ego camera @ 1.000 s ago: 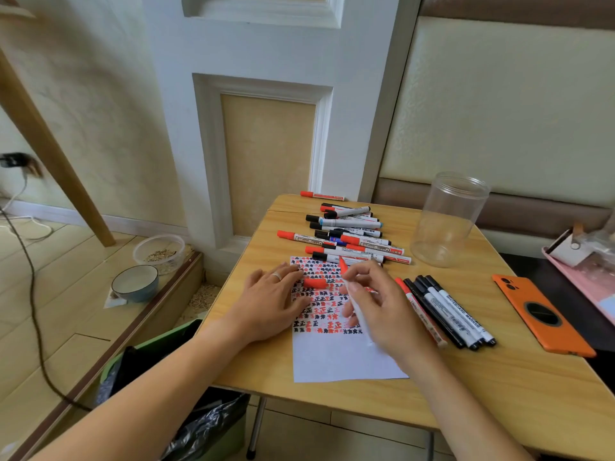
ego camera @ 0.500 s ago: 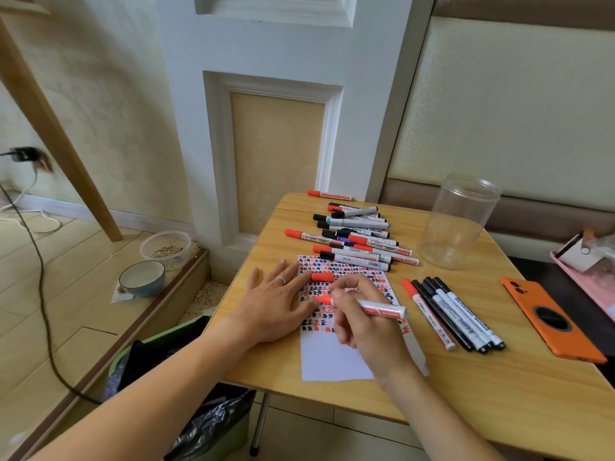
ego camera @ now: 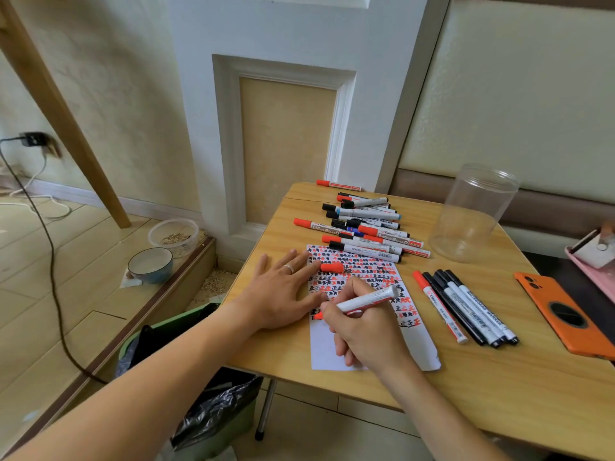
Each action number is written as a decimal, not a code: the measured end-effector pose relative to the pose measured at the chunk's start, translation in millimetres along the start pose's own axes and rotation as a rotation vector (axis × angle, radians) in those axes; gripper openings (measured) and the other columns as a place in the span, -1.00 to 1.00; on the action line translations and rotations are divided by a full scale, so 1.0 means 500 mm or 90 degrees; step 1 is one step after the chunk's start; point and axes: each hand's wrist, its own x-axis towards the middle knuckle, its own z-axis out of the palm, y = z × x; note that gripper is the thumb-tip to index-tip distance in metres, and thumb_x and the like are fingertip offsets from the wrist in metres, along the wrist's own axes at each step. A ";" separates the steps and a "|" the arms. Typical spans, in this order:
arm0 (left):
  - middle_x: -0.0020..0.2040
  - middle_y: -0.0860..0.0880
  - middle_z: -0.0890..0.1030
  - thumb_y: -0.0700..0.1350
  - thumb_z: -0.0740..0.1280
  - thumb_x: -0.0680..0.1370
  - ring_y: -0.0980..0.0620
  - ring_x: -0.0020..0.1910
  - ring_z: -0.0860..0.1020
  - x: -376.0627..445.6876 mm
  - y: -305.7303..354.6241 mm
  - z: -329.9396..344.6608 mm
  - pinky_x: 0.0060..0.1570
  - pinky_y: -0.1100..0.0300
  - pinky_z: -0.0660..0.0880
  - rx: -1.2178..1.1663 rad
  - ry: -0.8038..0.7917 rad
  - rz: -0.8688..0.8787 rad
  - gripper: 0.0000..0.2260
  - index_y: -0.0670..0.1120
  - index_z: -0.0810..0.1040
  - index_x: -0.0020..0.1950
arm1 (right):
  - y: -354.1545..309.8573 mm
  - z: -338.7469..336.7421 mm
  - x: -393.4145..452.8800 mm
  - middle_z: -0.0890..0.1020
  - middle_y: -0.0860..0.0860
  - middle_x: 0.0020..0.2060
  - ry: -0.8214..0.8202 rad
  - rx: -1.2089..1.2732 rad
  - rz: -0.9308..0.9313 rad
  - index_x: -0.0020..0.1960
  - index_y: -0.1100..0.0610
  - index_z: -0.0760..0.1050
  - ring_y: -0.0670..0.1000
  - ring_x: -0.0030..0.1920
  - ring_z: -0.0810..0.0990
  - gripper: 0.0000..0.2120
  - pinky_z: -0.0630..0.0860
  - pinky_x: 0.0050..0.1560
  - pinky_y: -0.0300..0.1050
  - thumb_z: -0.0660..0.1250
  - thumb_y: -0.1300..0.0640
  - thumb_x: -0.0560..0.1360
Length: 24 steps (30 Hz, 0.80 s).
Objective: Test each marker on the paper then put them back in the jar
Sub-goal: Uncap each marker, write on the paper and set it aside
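Note:
My right hand (ego camera: 364, 331) grips an uncapped red marker (ego camera: 366, 299), its red tip touching the white paper (ego camera: 324, 352) at the left edge of the marks. The paper's upper half is filled with red and black marks. My left hand (ego camera: 281, 291) lies flat, fingers spread, pinning the paper's left side. The red cap (ego camera: 331, 267) rests on the paper by my left fingertips. A pile of markers (ego camera: 364, 227) lies beyond the paper. A few more markers (ego camera: 466, 306) lie in a row to the right. The empty clear jar (ego camera: 472, 212) stands at the back right.
An orange phone (ego camera: 565, 316) lies near the wooden table's (ego camera: 499, 394) right edge, a pink tray (ego camera: 595, 257) beyond it. A green bin with a black bag (ego camera: 199, 394) stands below the table's left edge. Two bowls (ego camera: 151, 264) sit on the floor.
My right hand turned the marker from upright to tip-down and brought the tip onto the paper's left side, lower on the sheet. My left hand stayed flat on the paper.

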 end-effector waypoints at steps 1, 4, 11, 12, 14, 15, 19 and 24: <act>0.68 0.11 -0.06 0.49 -0.14 0.53 0.12 0.63 -0.19 -0.002 -0.003 -0.002 0.57 -0.20 -0.25 -0.002 -0.006 0.005 -0.27 0.24 -0.02 0.65 | 0.001 0.001 -0.001 0.55 0.24 -0.50 -0.005 0.003 0.007 -0.18 0.10 0.40 0.14 -0.59 0.45 -0.76 0.36 -0.54 -0.14 0.43 0.15 0.56; 0.68 0.10 -0.07 0.47 -0.08 0.56 0.11 0.63 -0.21 -0.009 -0.009 -0.003 0.56 -0.21 -0.27 -0.003 -0.015 0.010 -0.33 0.27 -0.04 0.64 | 0.004 0.001 0.000 0.57 0.24 -0.49 -0.009 0.013 0.020 -0.22 0.06 0.41 0.15 -0.57 0.47 -0.76 0.39 -0.51 -0.11 0.42 0.16 0.56; 0.68 0.10 -0.10 0.48 -0.09 0.55 0.08 0.63 -0.23 -0.016 -0.017 0.000 0.56 -0.21 -0.29 0.001 -0.014 0.010 -0.33 0.31 -0.07 0.63 | 0.007 -0.002 0.002 0.59 0.26 -0.45 -0.012 0.015 0.028 -0.23 0.04 0.41 0.18 -0.55 0.50 -0.75 0.41 -0.50 -0.09 0.42 0.17 0.56; 0.68 0.09 -0.10 0.47 -0.09 0.55 0.08 0.63 -0.22 -0.017 -0.018 0.001 0.56 -0.20 -0.29 0.002 -0.012 0.011 -0.33 0.31 -0.07 0.63 | 0.006 -0.001 0.001 0.59 0.26 -0.45 -0.014 0.011 0.030 -0.22 0.06 0.41 0.17 -0.55 0.49 -0.75 0.40 -0.50 -0.10 0.42 0.17 0.56; 0.68 0.09 -0.10 0.47 -0.09 0.56 0.08 0.64 -0.22 -0.017 -0.018 0.003 0.56 -0.20 -0.28 0.007 -0.011 0.010 -0.34 0.31 -0.07 0.63 | 0.002 0.000 -0.001 0.58 0.25 -0.46 -0.019 0.005 0.034 -0.19 0.12 0.41 0.15 -0.55 0.48 -0.77 0.40 -0.50 -0.12 0.42 0.17 0.56; 0.68 0.09 -0.09 0.47 -0.10 0.56 0.08 0.64 -0.22 -0.017 -0.018 0.003 0.56 -0.20 -0.28 0.009 -0.010 0.011 -0.34 0.31 -0.07 0.63 | 0.001 0.000 -0.002 0.58 0.25 -0.46 -0.020 0.003 0.035 -0.17 0.14 0.41 0.14 -0.55 0.48 -0.77 0.39 -0.51 -0.13 0.42 0.16 0.57; 0.68 0.10 -0.09 0.50 -0.14 0.51 0.08 0.64 -0.21 -0.017 -0.018 0.003 0.57 -0.21 -0.27 0.008 -0.010 0.010 -0.29 0.30 -0.07 0.63 | -0.003 0.002 -0.004 0.58 0.24 -0.46 -0.020 0.001 0.039 -0.18 0.13 0.42 0.13 -0.55 0.48 -0.77 0.38 -0.51 -0.15 0.43 0.16 0.57; 0.68 0.10 -0.09 0.54 -0.20 0.45 0.08 0.64 -0.21 -0.017 -0.019 0.006 0.57 -0.22 -0.25 0.006 -0.006 0.011 -0.23 0.30 -0.07 0.63 | 0.000 0.005 -0.004 0.58 0.24 -0.46 -0.021 0.001 0.050 -0.18 0.12 0.43 0.11 -0.54 0.47 -0.77 0.39 -0.50 -0.15 0.44 0.15 0.56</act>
